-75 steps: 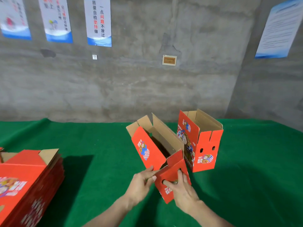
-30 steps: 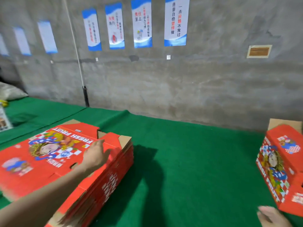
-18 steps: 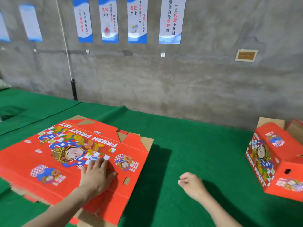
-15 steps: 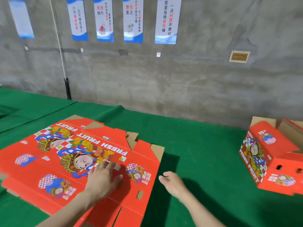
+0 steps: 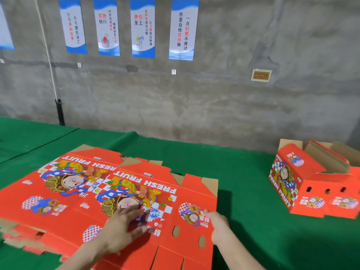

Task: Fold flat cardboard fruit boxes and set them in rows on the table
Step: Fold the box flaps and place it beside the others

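A flat red cardboard fruit box (image 5: 165,193), printed with a cartoon figure and the words "FRESH FRUIT", lies on top of a stack of identical flattened red cartons (image 5: 58,191) at the near left of the table (image 5: 243,172), which is covered in green felt. The top sheet sits offset to the right of the one beneath it, so its right edge overhangs the stack. The left hand (image 5: 124,228) rests palm down on the printed face of the flat red cardboard fruit box, with its fingers straight and spread, pressing rather than grasping. The right hand (image 5: 218,225) grips the sheet's right edge beside two oval cut-out holes. Its thumb lies on top of the sheet and the rest of its fingers are hidden under the card. Well apart at the far right of the table stand folded red cardboard boxes (image 5: 286,178), upright and touching one another, their brown inner flaps open at the top and small round holes in the end faces. Behind the table rises a rough grey concrete wall (image 5: 214,94) with a row of blue-and-white paper posters (image 5: 183,28) and a small framed plaque (image 5: 261,75).
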